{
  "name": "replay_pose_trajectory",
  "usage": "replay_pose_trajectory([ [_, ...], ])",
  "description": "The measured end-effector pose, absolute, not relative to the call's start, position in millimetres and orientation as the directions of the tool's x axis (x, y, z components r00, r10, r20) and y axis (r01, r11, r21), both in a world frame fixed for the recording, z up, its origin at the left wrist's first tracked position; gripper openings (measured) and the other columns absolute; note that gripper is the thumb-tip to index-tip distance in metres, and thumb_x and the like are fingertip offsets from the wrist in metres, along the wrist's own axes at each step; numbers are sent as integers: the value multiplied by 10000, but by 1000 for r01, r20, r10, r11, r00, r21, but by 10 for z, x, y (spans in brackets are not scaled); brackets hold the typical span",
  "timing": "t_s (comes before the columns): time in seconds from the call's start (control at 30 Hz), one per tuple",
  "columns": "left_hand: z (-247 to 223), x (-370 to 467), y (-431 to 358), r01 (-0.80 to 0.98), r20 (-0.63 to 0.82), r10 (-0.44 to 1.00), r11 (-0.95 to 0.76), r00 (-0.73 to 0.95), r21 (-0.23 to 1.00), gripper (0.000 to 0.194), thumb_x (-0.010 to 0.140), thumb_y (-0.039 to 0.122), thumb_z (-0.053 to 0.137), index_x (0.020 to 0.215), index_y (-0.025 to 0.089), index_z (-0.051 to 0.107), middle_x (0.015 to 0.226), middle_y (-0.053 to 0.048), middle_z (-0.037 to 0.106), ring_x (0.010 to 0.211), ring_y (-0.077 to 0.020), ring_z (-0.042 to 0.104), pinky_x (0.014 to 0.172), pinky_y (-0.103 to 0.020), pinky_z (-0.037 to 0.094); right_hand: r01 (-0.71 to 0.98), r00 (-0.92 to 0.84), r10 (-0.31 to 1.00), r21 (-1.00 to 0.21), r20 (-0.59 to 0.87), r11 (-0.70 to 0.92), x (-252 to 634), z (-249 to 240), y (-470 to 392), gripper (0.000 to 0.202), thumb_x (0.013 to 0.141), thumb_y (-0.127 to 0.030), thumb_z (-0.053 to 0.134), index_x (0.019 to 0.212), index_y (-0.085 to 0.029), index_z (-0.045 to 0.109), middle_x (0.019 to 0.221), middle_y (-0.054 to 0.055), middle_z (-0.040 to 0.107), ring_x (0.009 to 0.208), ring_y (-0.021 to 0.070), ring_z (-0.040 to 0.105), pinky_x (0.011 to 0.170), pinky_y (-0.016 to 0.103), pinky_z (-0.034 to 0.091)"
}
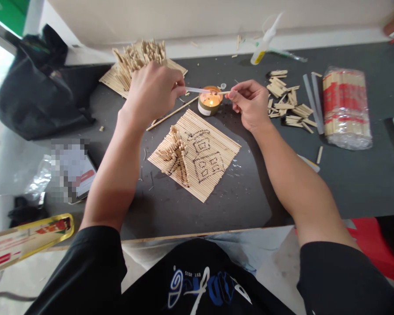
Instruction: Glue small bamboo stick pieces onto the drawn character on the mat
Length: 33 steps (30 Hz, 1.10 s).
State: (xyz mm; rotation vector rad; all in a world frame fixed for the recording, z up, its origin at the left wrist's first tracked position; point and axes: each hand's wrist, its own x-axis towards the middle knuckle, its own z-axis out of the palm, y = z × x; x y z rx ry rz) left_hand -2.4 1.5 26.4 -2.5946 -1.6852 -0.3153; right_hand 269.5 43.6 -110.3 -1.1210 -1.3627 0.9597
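Pinched in my left hand [156, 89] is a translucent glue stick [196, 90], its tip over a lit candle [210, 103] in a small tin. From the other side my right hand [249, 103] grips a short wooden stick [223, 92], whose end meets or nearly meets the glue stick's tip above the flame. Nearer me lies a square mat of wooden sticks [210, 138] with dark drawn outlines. Short stick pieces [175, 153] stand upright on its left part, following one outline. A long thin stick [172, 113] lies left of the candle.
Cut stick pieces [292, 103] lie scattered right of my right hand, beside spare glue sticks [311, 103] and a plastic-wrapped stick bundle [347, 107]. A glue bottle [264, 43] stands behind. Another stick-covered mat [113, 81], a black bag [42, 87] and a phone [80, 173] are leftward.
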Motion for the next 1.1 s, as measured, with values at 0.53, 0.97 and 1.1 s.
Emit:
replay_pose_trajectory([
  [0.53,288,-61,17,934,200,923,-349,328,81,308,978,386,514,1093,246,763,947,-66,717,994,-297,687,862,-441,562,100,-18,970,-964,244,244,2693,-1095,426,580,604,-864,770,882,-378,621,878,-17,759,728,229,603,603,487,465],
  [0.97,277,-101,63,889,161,885,-452,437,68,260,980,373,554,1078,261,767,876,-26,705,941,-237,678,822,-343,514,66,10,966,-964,257,256,2718,-1091,443,568,622,-835,783,866,-351,615,914,-10,768,622,191,576,544,446,469],
  [1.1,289,-109,42,890,157,886,-451,436,71,262,978,370,561,1082,256,773,881,-36,711,936,-243,673,826,-347,507,93,-8,957,-953,290,289,2723,-1114,463,586,656,-862,738,909,-348,614,862,-9,761,611,168,537,535,403,410],
])
